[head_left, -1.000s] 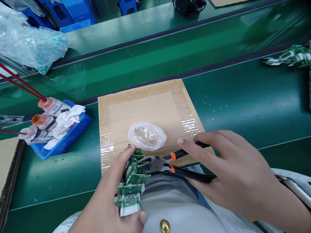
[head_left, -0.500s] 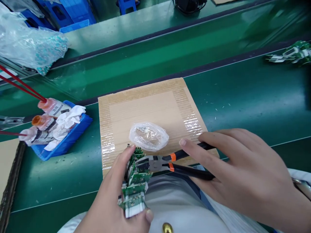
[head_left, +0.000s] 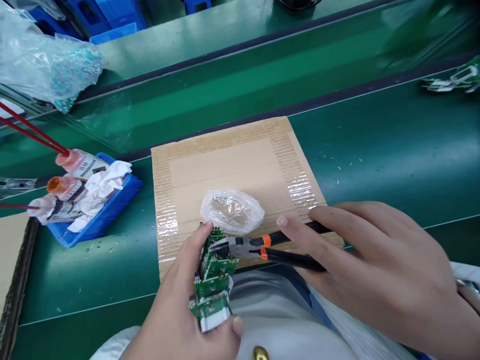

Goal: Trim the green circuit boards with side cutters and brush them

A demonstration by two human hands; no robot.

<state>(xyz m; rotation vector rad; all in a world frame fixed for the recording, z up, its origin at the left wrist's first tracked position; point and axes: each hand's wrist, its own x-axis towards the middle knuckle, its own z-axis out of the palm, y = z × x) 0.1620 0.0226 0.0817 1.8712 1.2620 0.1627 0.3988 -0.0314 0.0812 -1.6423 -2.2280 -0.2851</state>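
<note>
working over a cardboard sheet (head_left: 228, 160), the left hand (head_left: 168, 310) is clutching a stack of circuit boards (head_left: 213, 285), and the right hand (head_left: 375, 260) is holding pliers (head_left: 292, 253) crosswise, their narrowly set handles trailing right, nose against the boards.

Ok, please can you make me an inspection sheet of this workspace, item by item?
Surface: taped cardboard sheet on a green conveyor belt.
Job's things: stack of green circuit boards; pliers with orange collars, tips at the boards.
Clutter: small clear plastic bundle on the cardboard; bottles and tissue in a blue tray.
Grippers: left hand holds the boards; right hand holds the pliers.
Cables: nothing seen.
Surroundings: big plastic bag, more boards on the belt, blue crates.
</note>
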